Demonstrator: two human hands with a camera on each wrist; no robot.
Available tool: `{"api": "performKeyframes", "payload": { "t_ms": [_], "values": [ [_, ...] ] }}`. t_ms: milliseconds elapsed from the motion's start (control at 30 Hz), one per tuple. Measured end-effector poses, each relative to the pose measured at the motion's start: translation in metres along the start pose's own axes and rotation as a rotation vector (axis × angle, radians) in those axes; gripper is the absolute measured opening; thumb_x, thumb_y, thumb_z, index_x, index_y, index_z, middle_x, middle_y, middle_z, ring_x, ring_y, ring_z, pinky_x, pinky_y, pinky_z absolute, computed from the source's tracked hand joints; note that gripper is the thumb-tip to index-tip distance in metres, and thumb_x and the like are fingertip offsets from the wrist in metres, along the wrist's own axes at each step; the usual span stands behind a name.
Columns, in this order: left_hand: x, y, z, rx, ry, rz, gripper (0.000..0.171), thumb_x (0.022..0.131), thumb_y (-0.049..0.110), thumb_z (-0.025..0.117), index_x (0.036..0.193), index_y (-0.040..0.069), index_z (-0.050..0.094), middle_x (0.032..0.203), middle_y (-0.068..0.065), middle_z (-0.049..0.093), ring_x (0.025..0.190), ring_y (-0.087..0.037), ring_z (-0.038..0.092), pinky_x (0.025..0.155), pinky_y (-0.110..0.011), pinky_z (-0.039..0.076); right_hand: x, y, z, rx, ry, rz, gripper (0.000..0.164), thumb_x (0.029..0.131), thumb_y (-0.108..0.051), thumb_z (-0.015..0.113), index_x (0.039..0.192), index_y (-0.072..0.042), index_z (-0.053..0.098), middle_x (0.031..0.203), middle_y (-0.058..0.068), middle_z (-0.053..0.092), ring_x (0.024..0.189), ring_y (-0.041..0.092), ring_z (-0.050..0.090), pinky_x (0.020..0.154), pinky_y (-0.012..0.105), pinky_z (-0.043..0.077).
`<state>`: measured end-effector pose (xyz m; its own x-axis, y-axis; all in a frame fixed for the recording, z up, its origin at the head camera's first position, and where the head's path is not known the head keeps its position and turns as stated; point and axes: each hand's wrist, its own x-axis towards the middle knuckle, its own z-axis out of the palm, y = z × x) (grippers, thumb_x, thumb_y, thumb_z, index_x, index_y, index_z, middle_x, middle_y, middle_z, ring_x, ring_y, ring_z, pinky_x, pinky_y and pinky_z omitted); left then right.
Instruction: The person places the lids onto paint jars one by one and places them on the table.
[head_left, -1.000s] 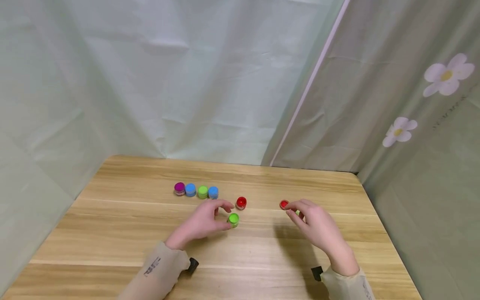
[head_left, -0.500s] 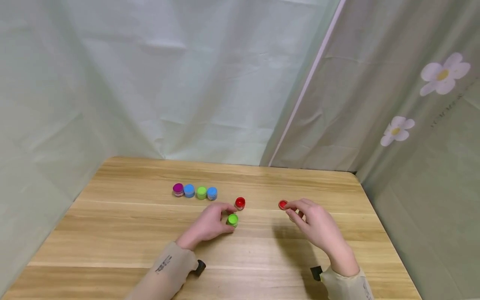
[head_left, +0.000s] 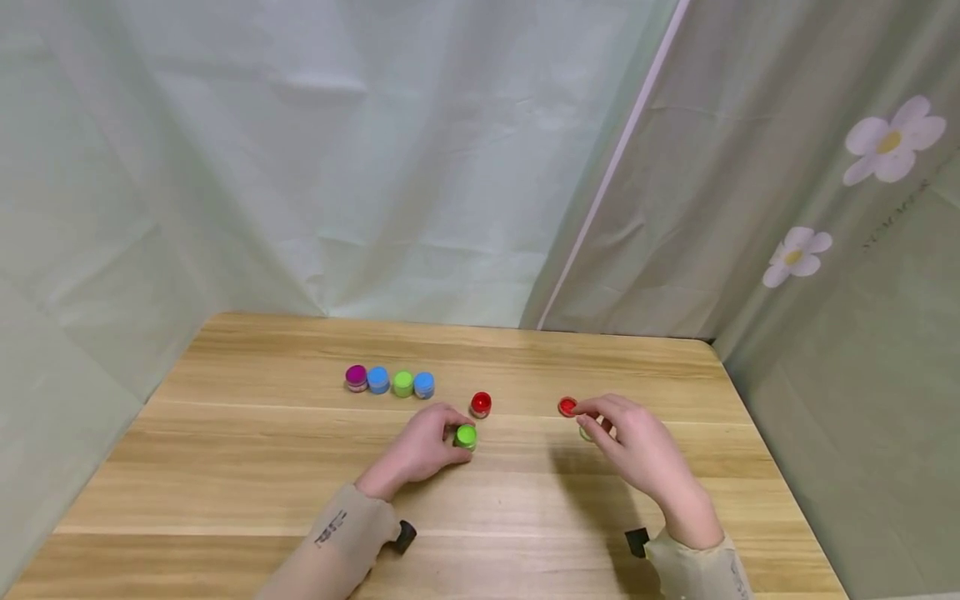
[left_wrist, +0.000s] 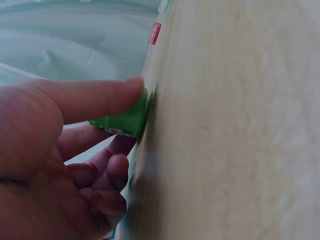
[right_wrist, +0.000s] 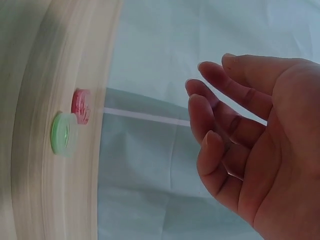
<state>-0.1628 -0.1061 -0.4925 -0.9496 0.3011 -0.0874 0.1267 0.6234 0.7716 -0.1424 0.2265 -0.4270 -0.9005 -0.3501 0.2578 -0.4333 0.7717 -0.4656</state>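
Observation:
My left hand (head_left: 420, 442) pinches a small open green jar (head_left: 466, 437) between thumb and fingers. In the left wrist view, the thumb lies along the side of the green jar (left_wrist: 122, 120), which is tilted or stands at the table surface; I cannot tell which. Just behind it stands an open red jar (head_left: 481, 405). My right hand (head_left: 637, 437) hovers with loosely bent fingers and holds nothing. Below its fingertips a green lid (right_wrist: 64, 134) lies on the table, partly hidden in the head view. Beside that lies a red lid (head_left: 567, 407).
Toward the back left, several lidded jars stand in a row: a purple jar (head_left: 356, 378), a blue jar (head_left: 378, 380), a green-lidded jar (head_left: 403, 383) and another blue jar (head_left: 424, 385). A pale curtain (head_left: 420, 167) hangs behind the wooden table (head_left: 225, 467).
My left fingers have drawn in around the green jar. The green lid, at my right fingertips earlier, now lies on the table, apart from the hand.

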Motion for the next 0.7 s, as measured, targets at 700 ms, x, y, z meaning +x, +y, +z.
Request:
{"api": "performKeyframes", "payload": {
  "t_ms": [700],
  "values": [
    [-0.017,0.031,-0.028,-0.254,0.238,0.178,0.039,0.082,0.029,0.097,0.117,0.025,0.080,0.092,0.006,0.067,0.085,-0.025,0.057,0.070,-0.029,0.045,0.003,0.040,0.025,-0.026,-0.254,0.216,0.043,0.101,-0.022,0.077,0.139,-0.006,0.068,0.136,0.018,0.065,0.122,0.039,0.065,0.104,0.061,0.050]
  ]
}}
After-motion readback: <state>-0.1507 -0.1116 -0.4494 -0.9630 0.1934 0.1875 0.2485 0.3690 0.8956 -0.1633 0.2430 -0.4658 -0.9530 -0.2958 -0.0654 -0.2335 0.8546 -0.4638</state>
